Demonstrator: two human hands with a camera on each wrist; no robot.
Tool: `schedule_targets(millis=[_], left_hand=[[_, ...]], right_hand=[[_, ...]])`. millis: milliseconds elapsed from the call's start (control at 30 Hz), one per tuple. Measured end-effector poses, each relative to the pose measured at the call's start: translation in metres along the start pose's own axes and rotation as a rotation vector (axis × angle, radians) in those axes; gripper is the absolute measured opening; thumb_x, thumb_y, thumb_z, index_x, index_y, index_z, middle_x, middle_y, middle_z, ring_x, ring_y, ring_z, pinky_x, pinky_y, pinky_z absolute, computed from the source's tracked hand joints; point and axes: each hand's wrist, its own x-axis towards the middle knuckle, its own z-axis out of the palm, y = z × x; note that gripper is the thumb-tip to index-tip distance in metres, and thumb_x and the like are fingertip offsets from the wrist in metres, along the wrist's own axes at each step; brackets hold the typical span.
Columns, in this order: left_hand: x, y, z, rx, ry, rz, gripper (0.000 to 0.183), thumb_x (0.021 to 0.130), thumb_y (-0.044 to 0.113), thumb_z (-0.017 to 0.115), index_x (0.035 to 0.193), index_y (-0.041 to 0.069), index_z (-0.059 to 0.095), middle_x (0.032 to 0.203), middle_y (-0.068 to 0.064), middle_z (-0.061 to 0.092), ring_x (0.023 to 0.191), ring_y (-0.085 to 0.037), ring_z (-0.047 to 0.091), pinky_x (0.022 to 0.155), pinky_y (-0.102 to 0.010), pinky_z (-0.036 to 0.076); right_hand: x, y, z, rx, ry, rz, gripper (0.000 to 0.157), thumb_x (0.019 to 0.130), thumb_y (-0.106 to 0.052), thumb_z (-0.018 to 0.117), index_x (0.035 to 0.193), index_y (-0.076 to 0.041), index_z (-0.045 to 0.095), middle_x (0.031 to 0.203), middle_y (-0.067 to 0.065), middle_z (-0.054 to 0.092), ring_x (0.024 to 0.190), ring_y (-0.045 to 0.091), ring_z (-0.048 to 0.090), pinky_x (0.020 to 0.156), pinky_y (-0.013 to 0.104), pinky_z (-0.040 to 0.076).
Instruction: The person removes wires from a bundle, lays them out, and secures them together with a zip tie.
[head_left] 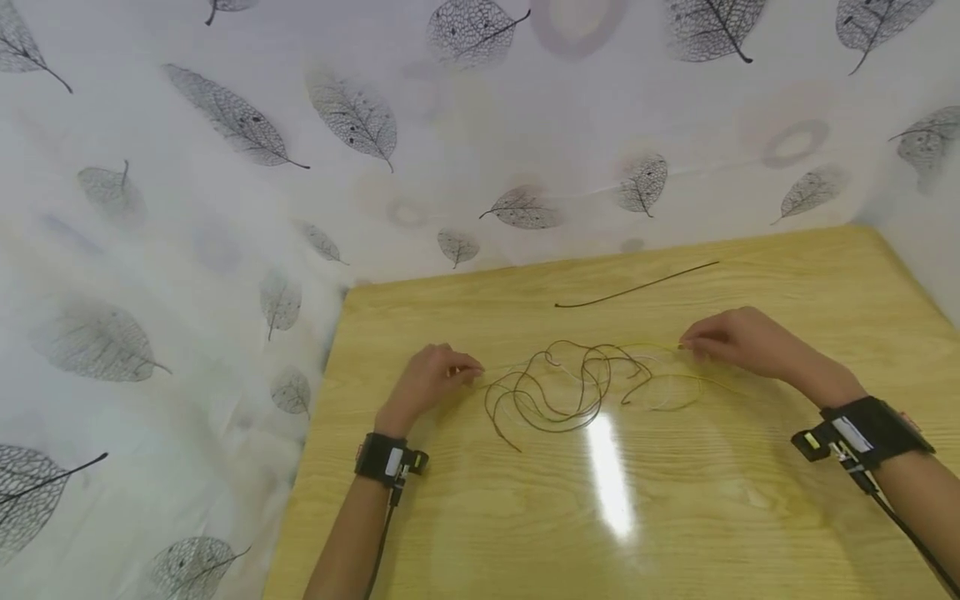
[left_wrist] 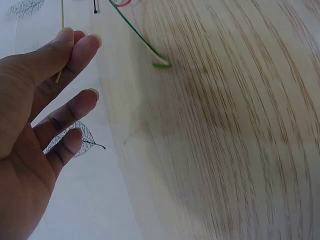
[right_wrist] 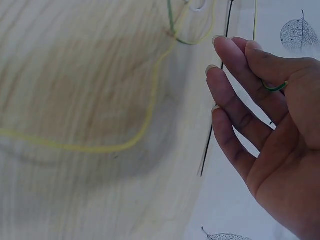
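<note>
Between thumb and forefinger, my left hand pinches the end of a thin yellow wire. On the other side, my right hand pinches a yellow-green wire, whose green tip curls below the thumb in the right wrist view. Between the hands lies a loose tangle of thin wires, dark red, white and yellow in the head view. A green-and-yellow wire end lies on the table near the left hand. Below the right hand runs a loose yellow wire. Which strands connect inside the tangle cannot be seen.
A dark straight wire lies apart, behind the tangle. The wooden table meets leaf-patterned white sheeting at its back and left edges. Each wrist wears a black camera strap with a cable.
</note>
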Motion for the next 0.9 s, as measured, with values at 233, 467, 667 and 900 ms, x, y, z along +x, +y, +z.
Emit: schedule_targets(millis=[233,467,667,900], left_hand=[[-0.006,0.003,0.002,-0.035,-0.054,-0.075,0.006,0.085,0.03,0.074,0.086,0.025,0.073,0.076,0.017,0.068,0.067,0.0,0.059,0.063,-0.023,0.051],[-0.006,-0.003,0.008,0.013,-0.045,-0.075,0.005,0.083,0.033,0.076,0.082,0.028,0.075,0.077,0.019,0.065,0.072,-0.003,0.054,0.064,-0.023,0.049],[-0.007,-0.005,0.017,0.016,-0.054,-0.056,0.006,0.082,0.032,0.077,0.086,0.027,0.075,0.08,0.018,0.066,0.075,-0.002,0.055,0.069,-0.022,0.05],[-0.005,-0.001,0.017,-0.006,-0.058,-0.076,0.007,0.084,0.03,0.076,0.089,0.026,0.075,0.083,0.016,0.067,0.076,-0.006,0.055,0.067,-0.025,0.049]], right_hand=[[-0.008,0.007,0.002,0.034,-0.006,0.023,0.01,0.093,-0.017,0.067,0.094,-0.017,0.076,0.07,-0.012,0.071,0.058,0.003,0.06,0.053,0.027,0.048],[-0.016,0.014,0.006,0.027,-0.018,0.101,0.013,0.091,-0.02,0.07,0.098,-0.016,0.079,0.093,0.0,0.077,0.082,0.019,0.071,0.069,0.041,0.056],[-0.019,0.005,0.016,-0.006,0.013,0.096,0.014,0.091,-0.013,0.069,0.101,-0.011,0.078,0.095,0.006,0.076,0.087,0.026,0.069,0.071,0.045,0.056],[-0.021,-0.005,0.02,-0.071,0.108,0.023,0.018,0.09,-0.005,0.068,0.106,-0.006,0.076,0.095,0.008,0.076,0.081,0.025,0.07,0.066,0.043,0.056]])
